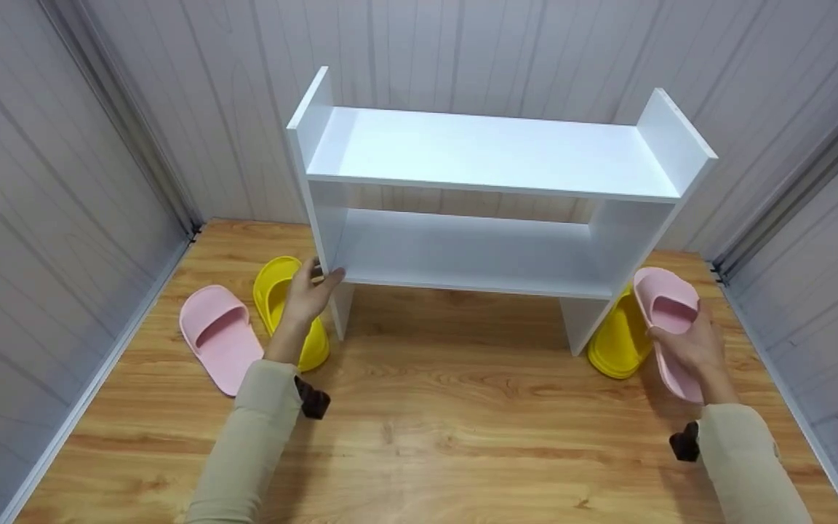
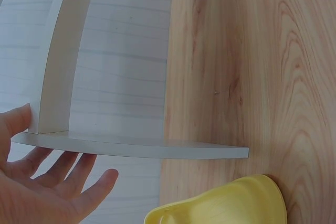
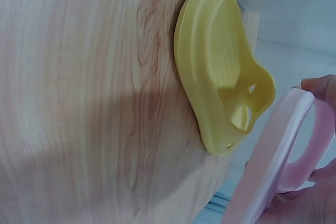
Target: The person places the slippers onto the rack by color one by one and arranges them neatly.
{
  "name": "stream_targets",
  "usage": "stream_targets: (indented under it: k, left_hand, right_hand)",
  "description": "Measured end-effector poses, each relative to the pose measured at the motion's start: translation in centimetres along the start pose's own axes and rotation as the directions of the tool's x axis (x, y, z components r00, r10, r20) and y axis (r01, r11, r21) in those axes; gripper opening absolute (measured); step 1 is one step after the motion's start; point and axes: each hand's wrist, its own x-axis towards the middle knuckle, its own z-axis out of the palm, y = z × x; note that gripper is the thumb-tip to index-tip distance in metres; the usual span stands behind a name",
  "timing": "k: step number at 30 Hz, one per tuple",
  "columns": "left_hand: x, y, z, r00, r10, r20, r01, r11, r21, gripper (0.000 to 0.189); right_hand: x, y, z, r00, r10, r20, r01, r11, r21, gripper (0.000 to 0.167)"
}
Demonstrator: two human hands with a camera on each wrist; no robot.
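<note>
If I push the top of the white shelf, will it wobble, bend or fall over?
The white shelf probably won't bend much: its boards look flat and straight. It might tip, since it stands tall on two upright side panels. It may slide a bit too, because the floor looks smooth.

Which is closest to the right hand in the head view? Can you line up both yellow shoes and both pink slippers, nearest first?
1. Right pink slipper: held in the right hand.
2. Right yellow shoe: just left of that slipper, by the shelf.
3. Left yellow shoe: across, past the shelf's left side.
4. Left pink slipper: farthest left, on the floor.
</note>
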Motion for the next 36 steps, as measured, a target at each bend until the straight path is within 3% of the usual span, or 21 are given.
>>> stream_targets:
  k: [8,17,26,36]
  left_hand:
    - [-0.2,-0.1,0.0,0.998,0.055,-0.007,-0.055,0.998,-0.019,0.047]
    - [-0.1,-0.1,0.0,0.999,0.052,-0.004,-0.052,0.998,-0.039,0.048]
    - [0.0,-0.1,0.1,0.999,0.052,-0.011,-0.052,0.998,-0.037,0.045]
    - [0.2,-0.1,0.0,1.000,0.008,-0.005,-0.008,1.000,-0.012,0.049]
  right_hand:
    - [-0.2,-0.5,-0.5,0.991,-0.132,0.031,0.133,0.989,-0.058,0.097]
    - [-0.8,-0.9,-1.6,0.967,-0.210,0.141,0.217,0.975,-0.036,0.098]
    - [-1.3,-1.0,-2.8,0.915,-0.309,0.260,0.322,0.947,-0.008,0.089]
    - [-2.5,-1.5,-4.3,0.836,-0.281,0.472,0.329,0.944,-0.019,0.084]
